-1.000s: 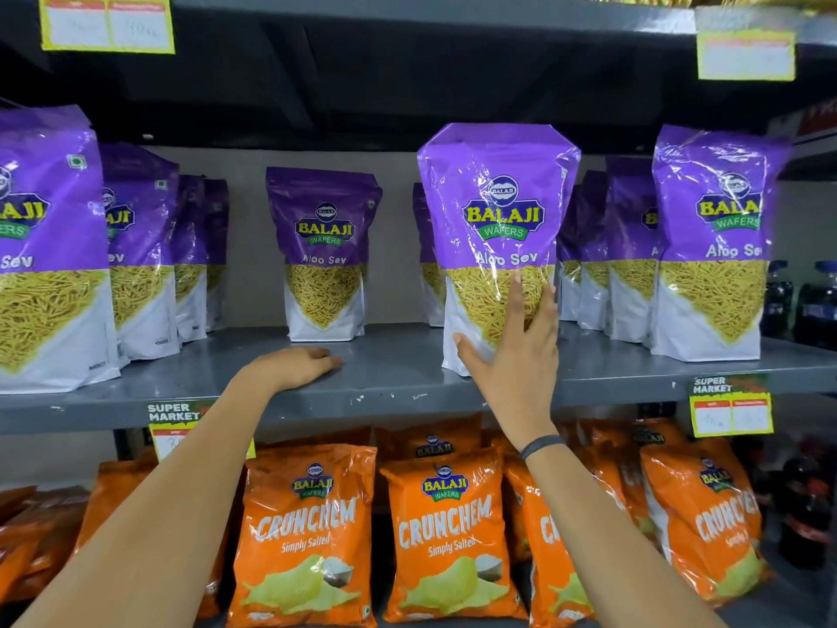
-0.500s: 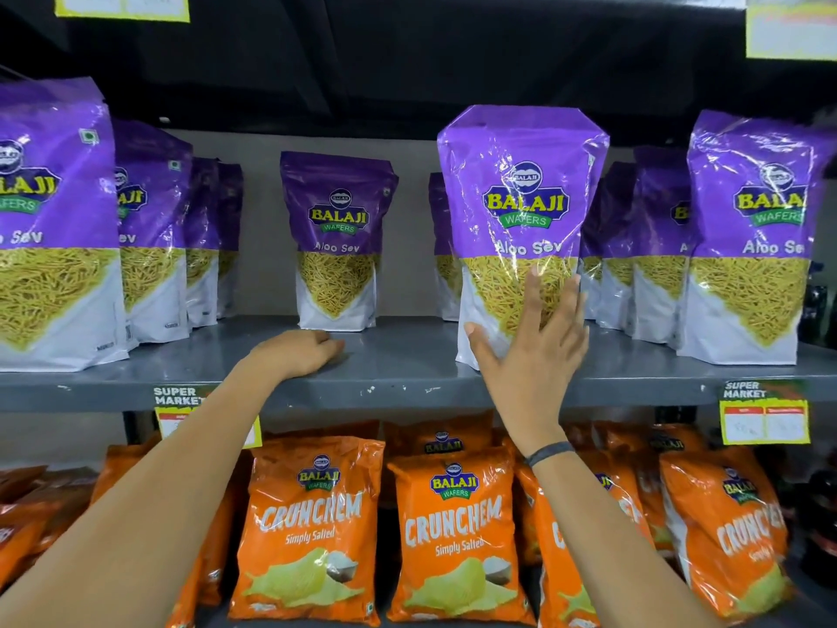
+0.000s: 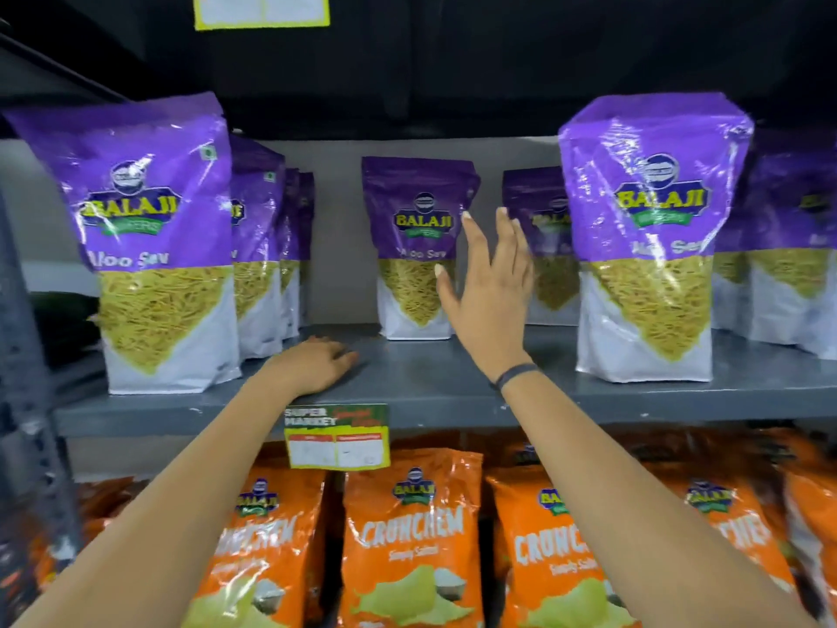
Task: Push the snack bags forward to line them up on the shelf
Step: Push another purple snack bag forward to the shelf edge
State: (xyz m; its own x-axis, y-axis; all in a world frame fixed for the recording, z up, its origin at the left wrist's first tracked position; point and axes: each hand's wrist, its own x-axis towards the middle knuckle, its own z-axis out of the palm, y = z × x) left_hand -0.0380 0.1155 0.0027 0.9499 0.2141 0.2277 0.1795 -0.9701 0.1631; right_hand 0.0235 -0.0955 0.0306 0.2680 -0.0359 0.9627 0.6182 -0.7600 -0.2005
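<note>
Change: the right hand (image 3: 487, 287) has left the front purple bag (image 3: 647, 237) it was touching and now sits raised in the gap to its left; the view has swung left.
Snack bags: purple bags stand upright on the shelf (image 3: 430, 383). The front purple bag stands near the shelf's front edge. A back bag (image 3: 414, 247) stands deep against the rear wall, just left of the right hand. A left bag (image 3: 154, 247) stands at the front edge, with more bags lined up behind it.
Right hand: open, fingers spread and pointing up, holding nothing; whether it touches the back bag cannot be told. A dark band (image 3: 516, 376) circles the wrist.
Left hand: the left hand (image 3: 317, 362) lies palm down on the shelf, fingers loosely curled, gripping nothing.
Shelf: grey metal, bare between the bags, with a price tag (image 3: 337, 437) hanging on its front lip.
Below: orange bags (image 3: 407, 537) fill the lower shelf.
Room: a dark shelf underside overhead, with a yellow-edged label (image 3: 262, 9) at the top.
</note>
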